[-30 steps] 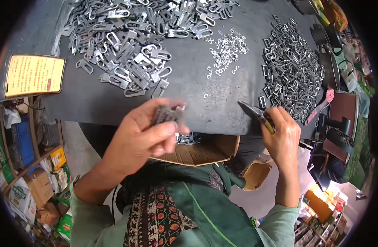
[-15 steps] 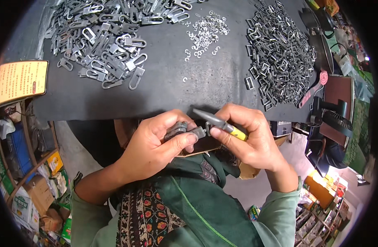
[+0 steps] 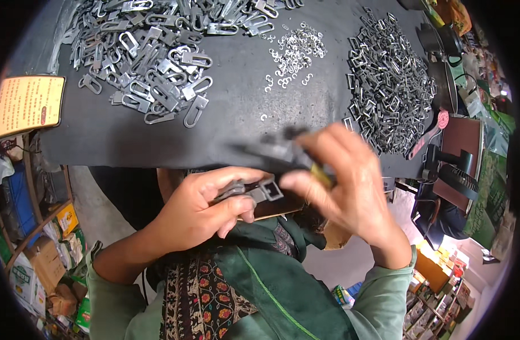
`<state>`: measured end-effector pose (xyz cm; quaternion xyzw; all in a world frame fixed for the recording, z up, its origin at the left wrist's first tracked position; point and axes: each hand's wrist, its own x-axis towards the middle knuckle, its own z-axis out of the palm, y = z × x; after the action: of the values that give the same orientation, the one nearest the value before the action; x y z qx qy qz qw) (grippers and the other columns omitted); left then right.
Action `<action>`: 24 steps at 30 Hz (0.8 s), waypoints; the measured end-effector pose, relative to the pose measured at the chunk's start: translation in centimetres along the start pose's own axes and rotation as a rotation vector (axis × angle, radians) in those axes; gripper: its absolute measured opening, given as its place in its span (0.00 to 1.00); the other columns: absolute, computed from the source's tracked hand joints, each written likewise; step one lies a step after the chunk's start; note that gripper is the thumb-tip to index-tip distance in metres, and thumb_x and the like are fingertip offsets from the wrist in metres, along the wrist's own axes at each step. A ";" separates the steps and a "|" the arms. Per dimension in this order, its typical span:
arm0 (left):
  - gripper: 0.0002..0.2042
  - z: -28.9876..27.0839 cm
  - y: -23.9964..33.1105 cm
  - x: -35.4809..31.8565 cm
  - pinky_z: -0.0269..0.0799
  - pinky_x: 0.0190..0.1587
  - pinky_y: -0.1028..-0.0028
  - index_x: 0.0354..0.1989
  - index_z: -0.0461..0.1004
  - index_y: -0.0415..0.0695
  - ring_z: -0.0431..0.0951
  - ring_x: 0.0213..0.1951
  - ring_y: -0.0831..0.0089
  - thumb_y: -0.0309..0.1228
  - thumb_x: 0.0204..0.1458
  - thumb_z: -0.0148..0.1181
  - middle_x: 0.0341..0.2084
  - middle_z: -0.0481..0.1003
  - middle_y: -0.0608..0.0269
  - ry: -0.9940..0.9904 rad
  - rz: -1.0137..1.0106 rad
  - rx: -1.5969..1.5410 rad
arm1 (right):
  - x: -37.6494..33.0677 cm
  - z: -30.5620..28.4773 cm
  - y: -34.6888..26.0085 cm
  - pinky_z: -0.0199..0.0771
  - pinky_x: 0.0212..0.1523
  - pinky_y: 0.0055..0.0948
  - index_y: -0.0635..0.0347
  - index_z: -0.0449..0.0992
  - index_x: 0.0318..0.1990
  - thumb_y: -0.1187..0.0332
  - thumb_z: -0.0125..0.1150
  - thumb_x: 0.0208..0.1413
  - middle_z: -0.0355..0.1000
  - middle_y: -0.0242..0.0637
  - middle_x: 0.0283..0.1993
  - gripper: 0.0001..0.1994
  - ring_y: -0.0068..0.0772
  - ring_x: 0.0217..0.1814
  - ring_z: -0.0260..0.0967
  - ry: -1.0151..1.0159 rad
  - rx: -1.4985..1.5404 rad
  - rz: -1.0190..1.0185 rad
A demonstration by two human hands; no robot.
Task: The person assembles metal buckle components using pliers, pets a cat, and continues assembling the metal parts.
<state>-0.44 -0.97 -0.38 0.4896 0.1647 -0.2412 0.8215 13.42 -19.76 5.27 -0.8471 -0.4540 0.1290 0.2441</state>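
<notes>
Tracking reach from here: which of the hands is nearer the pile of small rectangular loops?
Right. The right hand is just below and left of the pile in the picture; the left hand is farther off, lower and well to the left.

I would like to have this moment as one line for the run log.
left hand: holding metal pieces | right hand: blurred, holding yellow-handled tool | dark table: looped clips, C-shaped rings, rectangular rings
</notes>
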 end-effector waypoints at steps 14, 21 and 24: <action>0.07 -0.8 -0.5 -0.4 0.68 0.33 0.82 0.44 0.74 0.36 0.70 0.25 0.85 0.25 0.60 0.57 0.33 0.78 0.63 0.016 0.010 -0.063 | 1.4 0.8 -0.1 0.63 0.45 0.41 0.56 0.74 0.45 0.64 0.68 0.47 0.65 0.40 0.39 0.17 0.42 0.43 0.65 0.021 -0.687 -0.017; 0.07 -0.9 -0.6 -0.4 0.69 0.40 0.82 0.43 0.77 0.35 0.74 0.37 0.84 0.23 0.58 0.59 0.34 0.78 0.66 0.029 0.160 0.031 | 3.3 -0.7 1.9 0.63 0.48 0.39 0.55 0.73 0.39 0.62 0.68 0.43 0.63 0.34 0.36 0.16 0.37 0.43 0.64 0.009 -0.748 -0.298; 0.07 -1.0 -0.1 -0.4 0.69 0.41 0.81 0.43 0.77 0.35 0.75 0.36 0.83 0.22 0.57 0.59 0.35 0.78 0.66 0.013 0.206 0.106 | 4.3 -1.6 2.2 0.64 0.48 0.38 0.54 0.72 0.39 0.61 0.67 0.43 0.63 0.33 0.37 0.16 0.35 0.44 0.64 -0.039 -0.730 -0.350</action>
<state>-0.89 -0.07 -0.73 0.5483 0.1061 -0.1607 0.8138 18.09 -17.69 5.41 -0.7853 -0.6120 -0.0684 -0.0633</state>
